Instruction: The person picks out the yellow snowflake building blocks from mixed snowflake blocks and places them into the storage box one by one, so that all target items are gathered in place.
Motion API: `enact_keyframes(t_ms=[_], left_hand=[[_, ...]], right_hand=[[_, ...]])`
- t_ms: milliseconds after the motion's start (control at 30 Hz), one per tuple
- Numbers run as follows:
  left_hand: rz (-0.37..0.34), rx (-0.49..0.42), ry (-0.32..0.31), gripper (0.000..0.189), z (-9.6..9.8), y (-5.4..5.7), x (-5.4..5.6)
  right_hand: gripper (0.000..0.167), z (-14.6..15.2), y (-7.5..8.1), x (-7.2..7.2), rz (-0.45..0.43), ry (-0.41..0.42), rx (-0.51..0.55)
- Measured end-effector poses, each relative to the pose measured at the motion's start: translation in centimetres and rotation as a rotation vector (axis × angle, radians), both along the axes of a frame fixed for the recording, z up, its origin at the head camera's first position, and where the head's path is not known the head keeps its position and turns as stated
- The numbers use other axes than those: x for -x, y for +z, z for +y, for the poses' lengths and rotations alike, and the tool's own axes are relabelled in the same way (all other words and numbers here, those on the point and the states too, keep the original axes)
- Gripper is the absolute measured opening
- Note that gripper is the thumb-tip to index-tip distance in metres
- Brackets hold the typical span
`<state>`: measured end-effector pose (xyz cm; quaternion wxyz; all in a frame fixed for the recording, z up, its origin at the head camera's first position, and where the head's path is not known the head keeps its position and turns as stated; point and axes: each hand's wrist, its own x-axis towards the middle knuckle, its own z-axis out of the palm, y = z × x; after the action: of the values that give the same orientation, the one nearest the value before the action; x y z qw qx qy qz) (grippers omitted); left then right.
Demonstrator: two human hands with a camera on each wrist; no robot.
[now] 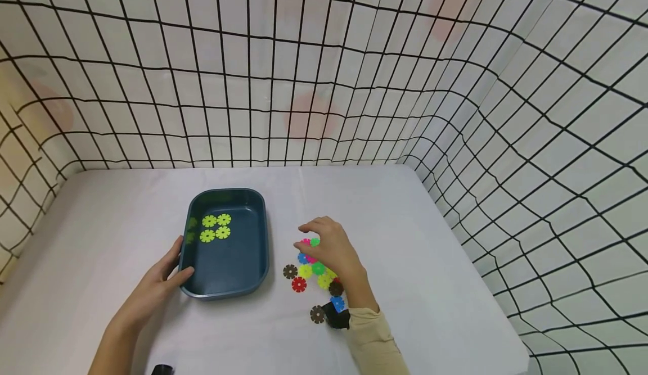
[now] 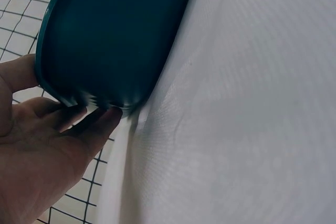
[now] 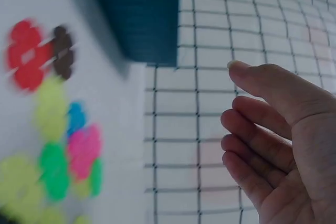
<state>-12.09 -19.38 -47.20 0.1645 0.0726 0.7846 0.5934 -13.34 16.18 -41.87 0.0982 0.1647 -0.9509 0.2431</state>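
A dark teal tray (image 1: 230,262) lies on the white table. Inside it, toward its upper left, sit several yellow-green notched discs (image 1: 208,235). My left hand (image 1: 159,279) grips the tray's left side, thumb at the rim and fingers against the outer wall, which the left wrist view shows from below. To the right of the tray, my right hand (image 1: 331,245) hovers over a loose pile of coloured discs, its thumb and fingers apart with nothing between them. Among the pile are a red disc (image 1: 299,284), a brown disc (image 1: 290,271) and a green disc (image 3: 54,171). Part of the pile is hidden by that hand.
A black object (image 1: 336,317) lies partly under the right forearm, with a blue disc (image 1: 337,303) on it and a brown disc beside it. Another black item (image 1: 162,369) shows at the bottom edge. Black grid netting (image 1: 273,105) stands around the table.
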Motion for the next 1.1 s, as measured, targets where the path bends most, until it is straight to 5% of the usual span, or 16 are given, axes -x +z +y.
enact_keyframes(t_ms=[533,1100], left_hand=[[0.002,0.013,0.004,0.083,0.1,0.0,0.1],[0.015,0.004,-0.003,0.082,-0.1,0.0,0.2]], right_hand=[[0.031,6.2,-5.3,-3.3,-0.064,-0.162,0.062],[0.035,8.3,-6.8,-3.9,-0.022,-0.127,-0.071]])
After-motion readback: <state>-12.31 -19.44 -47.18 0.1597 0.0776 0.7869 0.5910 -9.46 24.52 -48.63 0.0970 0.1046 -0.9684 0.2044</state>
